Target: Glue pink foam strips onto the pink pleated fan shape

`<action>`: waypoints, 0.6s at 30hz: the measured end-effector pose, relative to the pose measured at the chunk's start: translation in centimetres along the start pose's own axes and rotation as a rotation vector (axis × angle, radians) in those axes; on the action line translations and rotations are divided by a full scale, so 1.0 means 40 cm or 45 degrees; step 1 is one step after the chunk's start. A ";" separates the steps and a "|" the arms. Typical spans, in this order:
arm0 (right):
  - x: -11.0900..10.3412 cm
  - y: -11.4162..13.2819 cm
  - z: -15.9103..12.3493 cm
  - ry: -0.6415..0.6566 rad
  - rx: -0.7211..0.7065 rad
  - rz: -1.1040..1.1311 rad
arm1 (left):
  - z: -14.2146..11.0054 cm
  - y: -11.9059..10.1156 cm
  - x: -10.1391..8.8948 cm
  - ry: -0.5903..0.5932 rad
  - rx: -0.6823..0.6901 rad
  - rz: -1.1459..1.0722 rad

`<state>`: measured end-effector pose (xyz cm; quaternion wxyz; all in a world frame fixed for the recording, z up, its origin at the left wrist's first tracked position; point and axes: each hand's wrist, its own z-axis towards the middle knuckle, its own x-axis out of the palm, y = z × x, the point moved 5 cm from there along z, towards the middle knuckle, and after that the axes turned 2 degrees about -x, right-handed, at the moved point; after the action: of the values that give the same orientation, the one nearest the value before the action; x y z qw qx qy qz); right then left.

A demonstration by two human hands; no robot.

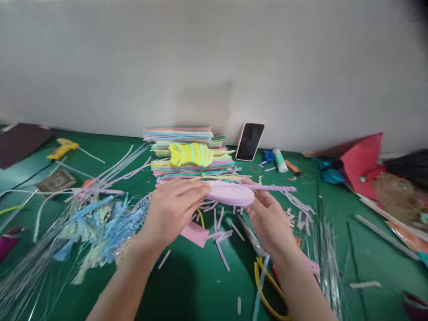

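Observation:
Between my two hands is a lilac, rounded bundle (230, 193) that looks made of fuzzy pipe cleaners laid side by side, with a thin lilac strand sticking out to the right. My left hand (177, 204) is closed over its left end, fingers on top. Around the right end, my right hand (265, 209) grips from below, its thumb and fingertips against the bundle. A pink card (195, 233) lies under it, among cut lilac pieces (221, 240). Yellow-handled scissors (259, 263) lie beneath my right wrist.
Behind my hands are stacked coloured pipe cleaners (180, 133) with a yellow striped piece (190, 154) on top. A phone (250, 141) leans on the wall beside a glue stick (280, 160). Left are a yellow glue gun (63, 149) and blue fringe (100, 223); right, a red pouch (363, 165).

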<state>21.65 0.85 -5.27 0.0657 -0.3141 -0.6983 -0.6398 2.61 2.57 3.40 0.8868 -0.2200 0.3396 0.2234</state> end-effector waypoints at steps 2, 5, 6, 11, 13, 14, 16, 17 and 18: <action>0.004 -0.009 -0.001 0.040 0.095 0.006 | 0.001 -0.001 -0.002 -0.015 0.021 -0.009; 0.014 -0.010 -0.013 0.025 0.141 0.022 | 0.002 0.002 0.000 -0.018 0.037 -0.019; 0.018 -0.007 -0.021 -0.009 0.125 0.032 | 0.002 0.004 0.002 -0.014 0.036 -0.019; 0.036 0.026 -0.065 -0.254 -0.275 0.034 | 0.005 0.007 0.007 -0.045 0.010 -0.039; 0.048 0.046 -0.080 -0.211 -0.505 -0.053 | 0.007 0.004 0.006 -0.056 -0.011 -0.090; 0.053 0.057 -0.086 -0.185 -0.623 -0.128 | 0.007 0.002 0.006 -0.060 -0.028 -0.116; 0.057 0.078 -0.097 -0.147 -0.820 -0.313 | 0.008 0.000 0.002 -0.071 -0.061 -0.154; 0.059 0.086 -0.100 -0.126 -0.889 -0.410 | 0.008 0.000 0.000 -0.073 -0.073 -0.166; 0.060 0.094 -0.102 -0.089 -0.938 -0.503 | 0.007 0.000 -0.003 -0.074 -0.080 -0.173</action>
<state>20.43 -2.17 -0.18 -0.1987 -0.1983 -0.4716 -0.8360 2.70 2.69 3.68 0.9020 -0.2635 0.2909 0.1796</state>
